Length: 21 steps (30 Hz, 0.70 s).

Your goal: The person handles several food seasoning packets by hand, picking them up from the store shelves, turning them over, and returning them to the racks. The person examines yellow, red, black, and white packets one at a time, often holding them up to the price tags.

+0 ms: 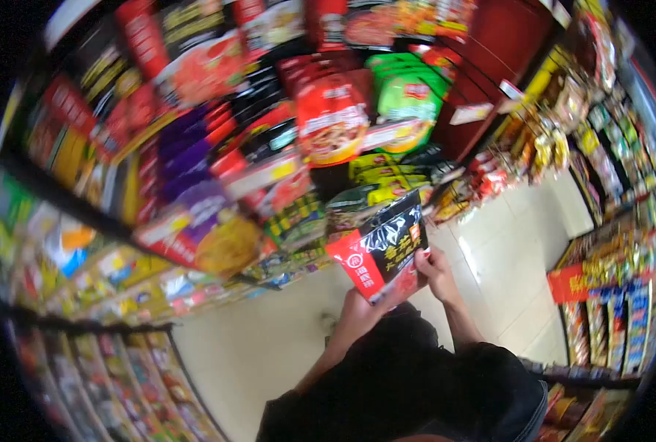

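Observation:
Between my two hands is a black and red food packet [381, 254] with yellow characters on its front, tilted in front of my body. My left hand [363, 311] grips its lower edge, the fingers mostly hidden behind it. On the right side, my right hand [434, 269] pinches the packet with the thumb on the front. Just beyond the packet, a shelf row holds yellow-green packets [391, 177]. Above those hang red packets [333, 118] and green packets [410, 92].
A shelf unit with purple packets [195, 158] and price labels [472, 113] stands ahead and to the left. Hanging snack bags [549, 144] are on the right, above a low rack [615, 324]. Pale floor tiles [508, 258] run between the shelves. Another rack [121, 376] stands lower left.

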Each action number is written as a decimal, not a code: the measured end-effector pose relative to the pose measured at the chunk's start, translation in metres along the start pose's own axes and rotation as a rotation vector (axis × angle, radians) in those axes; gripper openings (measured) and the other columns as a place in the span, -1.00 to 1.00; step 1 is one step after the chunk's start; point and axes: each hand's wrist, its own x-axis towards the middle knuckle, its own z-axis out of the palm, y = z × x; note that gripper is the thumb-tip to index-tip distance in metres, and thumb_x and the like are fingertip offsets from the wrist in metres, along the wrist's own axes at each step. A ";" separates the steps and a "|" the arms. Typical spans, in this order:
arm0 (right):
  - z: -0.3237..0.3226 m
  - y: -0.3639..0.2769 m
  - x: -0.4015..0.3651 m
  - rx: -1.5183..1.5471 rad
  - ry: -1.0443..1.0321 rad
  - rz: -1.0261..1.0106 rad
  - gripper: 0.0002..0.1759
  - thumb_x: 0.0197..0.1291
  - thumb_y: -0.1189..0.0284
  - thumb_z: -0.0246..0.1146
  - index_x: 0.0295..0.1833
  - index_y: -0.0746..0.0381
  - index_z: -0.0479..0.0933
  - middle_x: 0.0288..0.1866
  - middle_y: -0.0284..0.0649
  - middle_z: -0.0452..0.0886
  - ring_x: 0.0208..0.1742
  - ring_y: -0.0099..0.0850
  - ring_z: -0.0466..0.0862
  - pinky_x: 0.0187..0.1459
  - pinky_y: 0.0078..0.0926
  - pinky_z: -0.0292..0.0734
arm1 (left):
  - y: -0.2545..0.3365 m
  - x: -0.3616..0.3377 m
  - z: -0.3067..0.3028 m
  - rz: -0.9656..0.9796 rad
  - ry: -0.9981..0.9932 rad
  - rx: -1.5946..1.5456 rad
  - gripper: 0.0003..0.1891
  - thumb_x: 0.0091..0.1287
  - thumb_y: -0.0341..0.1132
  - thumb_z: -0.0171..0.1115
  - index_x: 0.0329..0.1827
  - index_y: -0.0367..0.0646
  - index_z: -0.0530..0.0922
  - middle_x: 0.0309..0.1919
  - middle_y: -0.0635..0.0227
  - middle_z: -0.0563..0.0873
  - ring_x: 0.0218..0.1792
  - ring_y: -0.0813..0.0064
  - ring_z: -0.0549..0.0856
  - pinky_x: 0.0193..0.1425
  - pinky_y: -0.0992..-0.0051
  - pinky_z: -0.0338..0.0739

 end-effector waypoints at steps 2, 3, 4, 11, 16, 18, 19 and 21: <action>-0.030 0.006 0.000 -0.092 0.035 0.077 -0.49 0.57 0.31 0.14 0.49 0.30 0.34 -0.09 -0.25 0.69 -0.15 -0.47 0.66 -0.03 -0.47 0.56 | -0.018 0.030 0.022 -0.079 -0.005 0.006 -0.60 0.42 -0.19 0.41 0.13 -0.34 0.63 -0.18 0.12 0.82 -0.13 0.46 0.79 -0.04 0.38 0.63; -0.048 0.004 0.002 -0.177 0.072 0.124 -0.42 0.55 0.33 0.18 0.55 0.30 0.26 0.06 -0.14 0.69 -0.01 -0.39 0.69 0.11 -0.41 0.56 | -0.023 0.046 0.035 -0.091 -0.031 -0.001 -0.59 0.42 -0.19 0.40 0.15 -0.33 0.63 -0.15 0.09 0.82 -0.11 0.42 0.80 -0.02 0.36 0.63; -0.064 0.009 0.007 -0.230 0.162 -0.063 -0.34 0.49 0.36 0.24 0.58 0.29 0.20 0.25 -0.04 0.58 0.18 -0.29 0.62 0.24 -0.32 0.50 | -0.027 0.057 0.052 -0.087 -0.061 0.050 -0.59 0.43 -0.17 0.39 0.16 -0.33 0.63 -0.14 0.07 0.82 -0.09 0.35 0.81 -0.01 0.34 0.64; -0.166 0.009 0.067 -0.559 0.292 -0.398 -0.22 0.29 0.23 0.44 0.60 -0.02 0.35 0.63 0.22 0.07 0.63 0.20 0.17 0.55 0.01 0.22 | -0.044 0.133 0.161 -0.006 -0.141 0.385 -0.53 0.46 -0.07 0.32 0.21 -0.29 0.58 -0.07 -0.07 0.79 0.01 -0.07 0.77 0.05 0.16 0.64; -0.196 0.028 0.138 -0.550 0.296 -0.518 -0.40 0.30 0.19 0.42 0.46 -0.10 0.55 0.66 0.25 0.01 0.64 0.20 0.17 0.54 -0.01 0.21 | -0.068 0.186 0.188 0.049 -0.112 0.433 -0.47 0.45 0.03 0.34 0.20 -0.28 0.59 -0.10 -0.06 0.79 -0.03 -0.08 0.78 -0.02 0.15 0.63; -0.205 0.026 0.163 -0.518 0.287 -0.555 -0.40 0.29 0.24 0.42 0.45 -0.08 0.56 0.68 0.21 0.02 0.66 0.15 0.15 0.58 -0.05 0.13 | -0.058 0.204 0.193 -0.009 -0.061 0.442 -0.53 0.46 0.00 0.33 0.15 -0.26 0.62 -0.10 0.01 0.80 -0.06 -0.02 0.79 0.00 0.18 0.62; -0.209 0.022 0.174 -0.469 0.304 -0.584 -0.41 0.25 0.21 0.45 0.42 -0.12 0.60 0.65 0.31 0.03 0.63 0.22 0.18 0.57 -0.02 0.15 | -0.053 0.216 0.196 0.061 -0.022 0.448 -0.55 0.46 -0.02 0.34 0.13 -0.25 0.63 -0.09 0.05 0.80 -0.05 0.04 0.79 0.02 0.21 0.61; -0.217 0.017 0.190 -0.442 0.354 -0.619 -0.42 0.24 0.23 0.46 0.40 -0.09 0.61 0.65 0.31 0.03 0.63 0.21 0.18 0.57 -0.03 0.14 | -0.042 0.240 0.197 -0.022 -0.078 0.532 -0.56 0.46 -0.01 0.35 0.11 -0.25 0.64 -0.10 0.05 0.81 -0.06 0.04 0.80 0.00 0.22 0.61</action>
